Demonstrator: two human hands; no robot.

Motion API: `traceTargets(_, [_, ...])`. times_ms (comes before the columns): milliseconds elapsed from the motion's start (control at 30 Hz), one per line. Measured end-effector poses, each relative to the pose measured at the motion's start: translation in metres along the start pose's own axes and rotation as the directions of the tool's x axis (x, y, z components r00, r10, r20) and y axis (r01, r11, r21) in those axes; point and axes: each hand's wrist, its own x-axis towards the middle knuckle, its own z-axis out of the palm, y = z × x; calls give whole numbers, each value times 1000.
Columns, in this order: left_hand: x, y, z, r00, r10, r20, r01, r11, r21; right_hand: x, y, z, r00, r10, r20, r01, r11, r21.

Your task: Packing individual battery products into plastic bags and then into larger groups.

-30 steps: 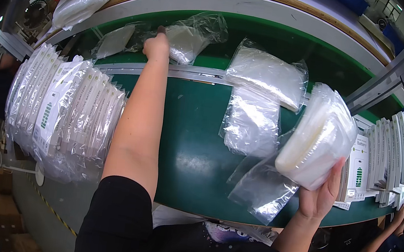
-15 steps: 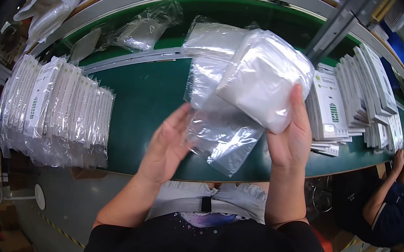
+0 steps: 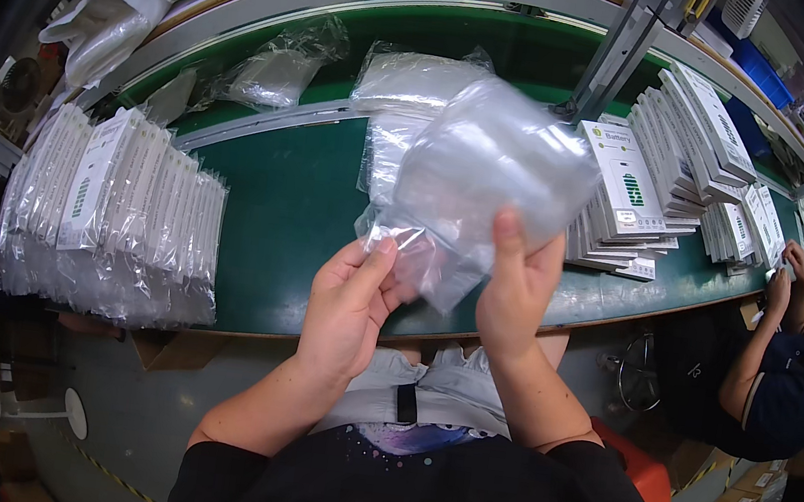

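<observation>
A thick stack of clear plastic bags (image 3: pixel 498 167), blurred by motion, is held in front of me over the bench. My right hand (image 3: pixel 520 296) grips its lower right side, thumb on top. My left hand (image 3: pixel 348 300) is closed, thumb against fingers, on the crumpled end of a clear plastic bag (image 3: pixel 426 259) hanging below the stack. Whether this bag is still joined to the stack I cannot tell. Behind the stack lie more flat clear bags (image 3: pixel 389 154), partly covered by it, and a bundle of bags (image 3: pixel 413 80) rests on the ledge.
A row of bagged white boxes (image 3: pixel 116 206) stands at the left of the green bench (image 3: pixel 268 235). Piles of unbagged white boxes (image 3: pixel 621 183) sit on the right, beyond a metal post (image 3: pixel 621 57). Loose bags (image 3: pixel 279 70) lie along the back. Another person's hands (image 3: pixel 789 273) work at far right.
My right hand has moved left and down with the stack. My left hand, open before, has closed on the loose bag and drawn its end up. The view has shifted slightly.
</observation>
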Motion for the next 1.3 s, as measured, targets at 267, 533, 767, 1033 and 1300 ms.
traceTargets(267, [-5, 13, 1, 1000, 4, 14, -6, 992, 127, -34, 33, -2, 930, -90, 356, 221, 911, -349])
traceTargets(533, [-3, 7, -25, 998, -30, -54, 43, 963, 265, -51, 30, -5, 872, 85, 482, 72, 952, -298])
traceTargets(767, [-3, -2, -30, 997, 68, -46, -36, 865, 500, -36, -6, 5, 829, 382, 409, -180, 874, -451])
traceTargets(1033, [-6, 1, -41, 990, -53, -134, 87, 961, 263, -24, -1, -15, 849, 516, 114, -523, 852, 35])
traceTargets(1300, [-12, 3, -68, 968, -120, -221, 146, 984, 103, -22, 13, -48, 783, 621, 21, -601, 748, 281])
